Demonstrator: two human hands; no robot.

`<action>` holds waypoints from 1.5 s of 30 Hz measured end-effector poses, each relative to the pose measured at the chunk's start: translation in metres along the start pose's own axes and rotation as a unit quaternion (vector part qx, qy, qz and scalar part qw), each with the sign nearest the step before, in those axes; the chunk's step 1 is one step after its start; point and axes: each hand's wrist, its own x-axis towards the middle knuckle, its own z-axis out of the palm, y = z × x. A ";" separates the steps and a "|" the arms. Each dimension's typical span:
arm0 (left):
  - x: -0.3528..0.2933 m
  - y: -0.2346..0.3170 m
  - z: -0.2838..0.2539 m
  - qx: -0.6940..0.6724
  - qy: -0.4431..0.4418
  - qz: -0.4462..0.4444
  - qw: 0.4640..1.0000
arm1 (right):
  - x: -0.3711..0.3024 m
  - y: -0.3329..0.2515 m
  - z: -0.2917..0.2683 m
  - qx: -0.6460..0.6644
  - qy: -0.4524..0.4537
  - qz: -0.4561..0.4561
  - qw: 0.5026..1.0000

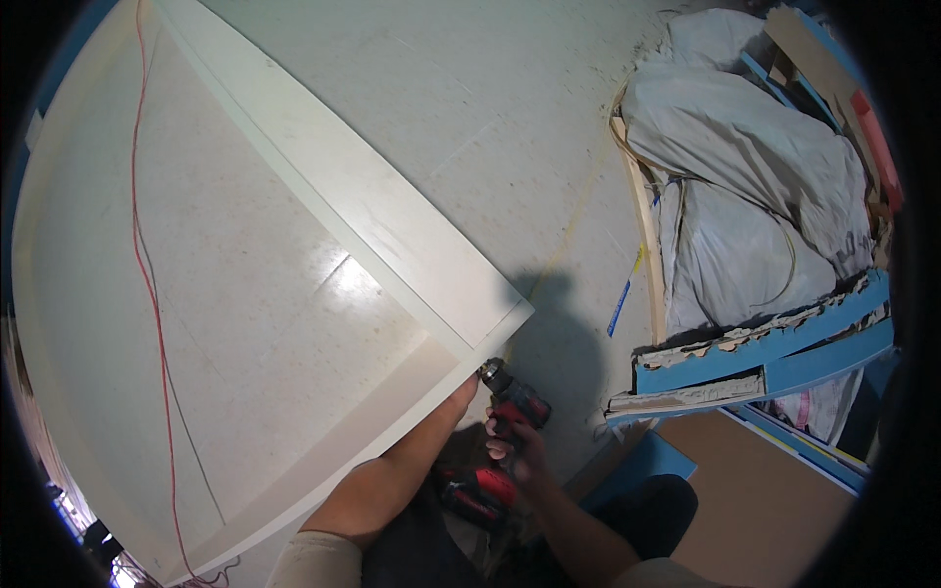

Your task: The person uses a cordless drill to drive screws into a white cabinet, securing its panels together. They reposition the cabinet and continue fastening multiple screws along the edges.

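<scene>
My right hand (520, 454) is wrapped round the grip of a red and black cordless drill (524, 408). The drill's chuck points at the outer side of a large white panel frame (402, 235), close to its corner. Below the hand, a red and black block (480, 495) shows, apparently the drill's battery end. My left hand (469, 388) is at the same corner, beside the chuck and against the frame's side; its fingers are mostly hidden. Whether a bit or screw is in the chuck is too small to tell.
A red cord (155, 294) runs across the frame on the left. At right lie grey-white sacks (735, 127), a wooden strip (642, 225) and blue-faced broken boards (706, 365). A brown board (745, 480) lies at lower right. A blue and yellow stick (619, 309) rests on the floor.
</scene>
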 end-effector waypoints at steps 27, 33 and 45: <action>0.004 0.034 -0.018 -0.157 -0.051 -0.215 0.963 | 0.015 -0.006 -0.026 0.049 -0.105 0.028 0.993; -0.004 0.047 -0.014 -0.120 -0.005 -0.160 0.980 | 0.014 -0.009 -0.038 0.074 -0.131 0.050 0.987; -0.004 0.064 -0.020 -0.113 0.040 -0.164 0.979 | 0.015 -0.009 -0.029 0.072 -0.141 0.049 0.986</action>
